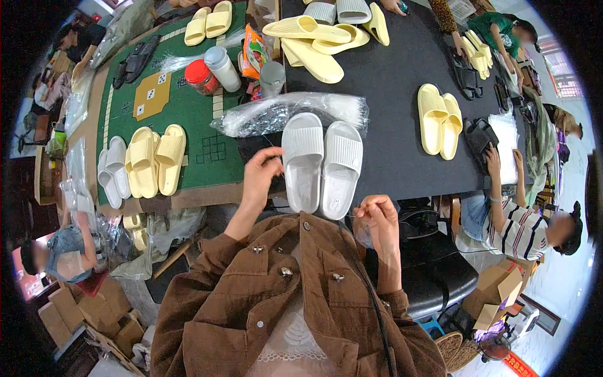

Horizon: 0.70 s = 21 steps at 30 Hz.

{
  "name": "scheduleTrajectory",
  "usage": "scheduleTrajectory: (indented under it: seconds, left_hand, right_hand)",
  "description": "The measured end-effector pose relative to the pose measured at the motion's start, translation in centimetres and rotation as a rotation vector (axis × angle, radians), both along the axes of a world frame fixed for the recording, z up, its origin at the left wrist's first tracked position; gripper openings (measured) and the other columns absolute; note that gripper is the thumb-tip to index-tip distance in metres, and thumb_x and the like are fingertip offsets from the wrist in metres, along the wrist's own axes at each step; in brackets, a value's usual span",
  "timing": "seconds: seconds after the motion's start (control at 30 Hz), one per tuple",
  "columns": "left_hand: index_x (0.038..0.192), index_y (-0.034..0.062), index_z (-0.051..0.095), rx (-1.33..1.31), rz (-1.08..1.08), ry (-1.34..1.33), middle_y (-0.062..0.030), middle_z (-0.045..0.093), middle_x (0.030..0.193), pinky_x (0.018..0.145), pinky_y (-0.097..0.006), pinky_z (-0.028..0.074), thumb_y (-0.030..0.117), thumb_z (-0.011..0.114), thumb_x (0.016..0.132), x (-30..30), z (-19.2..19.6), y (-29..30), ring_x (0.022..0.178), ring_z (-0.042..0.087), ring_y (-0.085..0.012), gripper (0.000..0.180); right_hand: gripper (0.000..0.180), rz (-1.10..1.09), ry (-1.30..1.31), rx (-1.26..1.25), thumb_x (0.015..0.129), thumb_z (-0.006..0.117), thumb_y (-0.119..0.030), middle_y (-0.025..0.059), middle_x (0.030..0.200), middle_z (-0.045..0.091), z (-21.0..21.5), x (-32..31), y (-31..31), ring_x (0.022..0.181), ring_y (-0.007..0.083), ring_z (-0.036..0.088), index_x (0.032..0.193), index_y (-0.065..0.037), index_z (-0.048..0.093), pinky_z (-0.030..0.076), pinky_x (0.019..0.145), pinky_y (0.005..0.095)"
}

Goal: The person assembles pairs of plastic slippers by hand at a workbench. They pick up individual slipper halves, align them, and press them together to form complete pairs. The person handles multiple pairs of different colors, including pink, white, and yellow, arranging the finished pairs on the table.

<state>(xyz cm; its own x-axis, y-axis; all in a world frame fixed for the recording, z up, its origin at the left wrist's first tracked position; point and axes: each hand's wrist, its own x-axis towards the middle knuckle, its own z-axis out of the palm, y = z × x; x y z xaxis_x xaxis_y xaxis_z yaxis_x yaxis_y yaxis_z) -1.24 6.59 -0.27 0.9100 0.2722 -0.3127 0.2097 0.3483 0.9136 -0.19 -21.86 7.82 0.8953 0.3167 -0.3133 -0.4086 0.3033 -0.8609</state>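
While both hands work at the near edge of the black table (pixel 402 69), the scene reads so:

Left hand (pixel 262 174): raised beside the white slippers, fingertips pinched together on something thin; what it is cannot be told.
Right hand (pixel 379 217): at the table's near edge, fingers curled and closed on a piece of clear thin film (pixel 363 231).
White slippers (pixel 321 164): a pair lying side by side, soles down, between the two hands, the left hand touching or just beside the left one.
Plastic bags (pixel 292 112): a clear bundle lying just behind the white pair.
Yellow slippers (pixel 440 119): a pair farther right on the table, well apart.
Green mat (pixel 188 119): to the left, bearing more pairs.
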Motion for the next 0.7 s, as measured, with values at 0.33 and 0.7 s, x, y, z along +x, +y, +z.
scheduleTrajectory:
  seconds: [0.33,0.7]
  left_hand:
    - [0.115,-0.0004,0.057,0.5,-0.666,0.143,-0.0149,0.055,0.112,0.065,-0.03,0.049,0.001,0.058,0.073,-4.1,-1.3,-3.4,0.072,0.062,-0.0187,0.042]
    - [0.124,-0.0101,0.04,0.95,-0.22,-0.249,-0.025,0.043,0.123,0.098,-0.045,0.033,0.016,0.063,0.075,0.5,-5.6,-6.8,0.117,0.039,-0.0405,0.06]
  right_hand:
    - [0.012,-0.043,0.102,-0.371,0.09,0.052,-0.003,0.0029,0.085,0.059,-9.3,1.6,-0.4,0.067,0.0077,0.052,0.099,0.001,0.06,0.049,0.067,0.0235]
    - [0.033,0.096,-0.821,-1.034,0.083,0.056,-0.007,0.0221,0.108,0.054,-13.7,4.1,4.6,0.103,0.0402,0.05,0.114,0.003,0.053,0.039,0.091,0.0458]
